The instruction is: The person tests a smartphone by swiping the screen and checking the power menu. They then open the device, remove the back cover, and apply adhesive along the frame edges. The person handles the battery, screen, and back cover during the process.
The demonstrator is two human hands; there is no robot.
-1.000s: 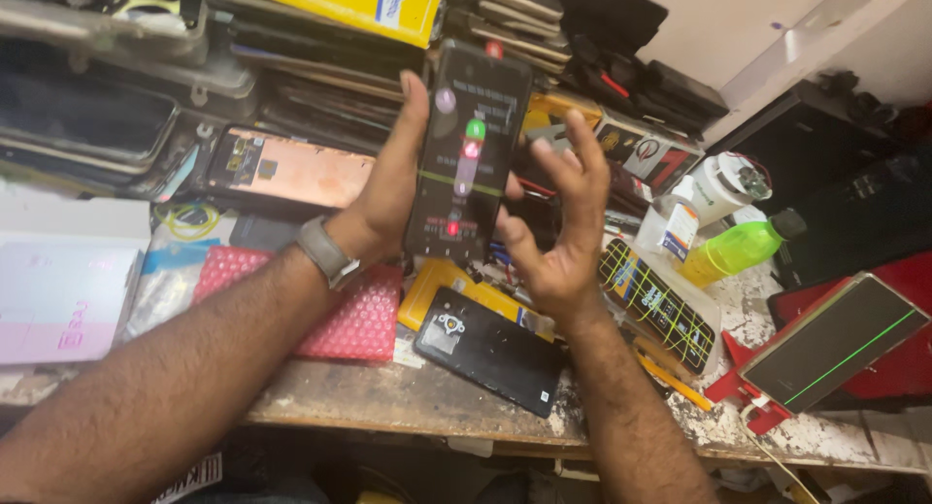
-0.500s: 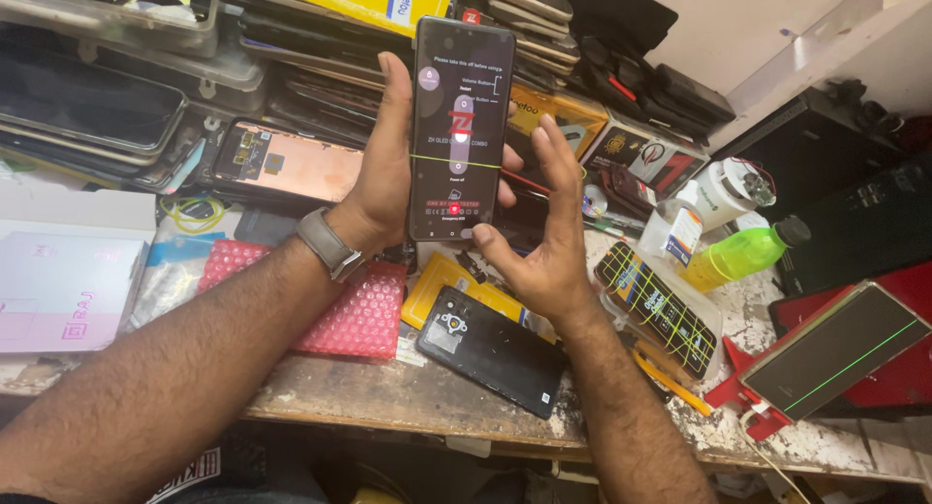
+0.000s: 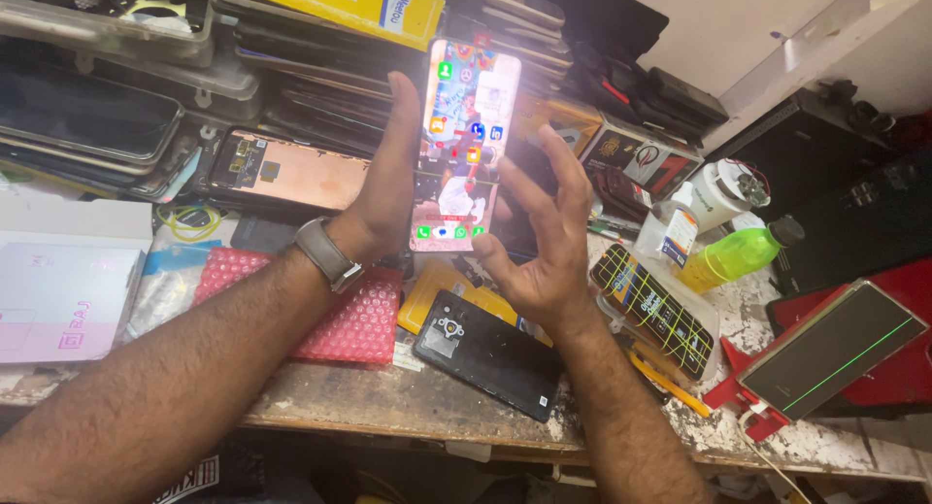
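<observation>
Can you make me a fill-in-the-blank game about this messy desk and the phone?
1. The lit phone is held up by the ____ hand.
2. The right hand is open, and its thumb sits near the phone's ____ edge.
3. The bottle on the desk is bright ____.
4. The wrist with the watch lies over a ____ sheet of bubble wrap.

Missing words: left; bottom; green; red
</observation>
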